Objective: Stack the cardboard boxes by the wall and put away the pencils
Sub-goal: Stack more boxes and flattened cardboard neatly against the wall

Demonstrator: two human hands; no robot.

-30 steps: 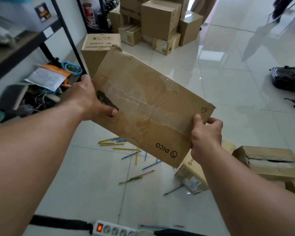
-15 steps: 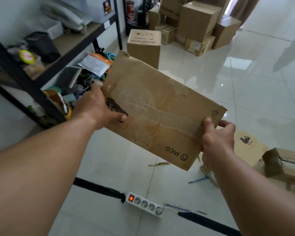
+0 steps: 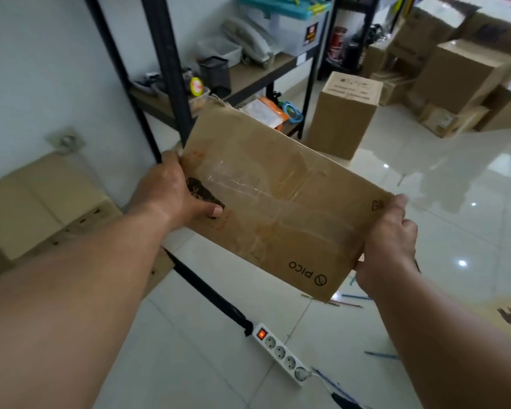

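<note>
Gripped the cardboard box (image 3: pixel 283 202) at both ends, hands well apart. Clamped its left edge with the left hand (image 3: pixel 171 190), thumb (image 3: pixel 210 209) pressed flat on the taped top face, the rest of the grip hidden underneath. Clasped its near right corner with the right hand (image 3: pixel 387 240), fingers (image 3: pixel 409 228) curled round the edge. Held it aloft and tilted above the tiled floor (image 3: pixel 189 349), printed side up, just in front of the black shelf rack (image 3: pixel 165 69). Carried it over pencils (image 3: pixel 348 301) scattered on the floor under its right end, near a white power strip (image 3: pixel 281 354) with a lit switch. Compared with half a second before: kept the same grip with both hands, swung the box leftward toward the wall, brought a flat brown box (image 3: pixel 42 202) by the wall into sight at the left, and lost some of the floor on the right from sight
</note>
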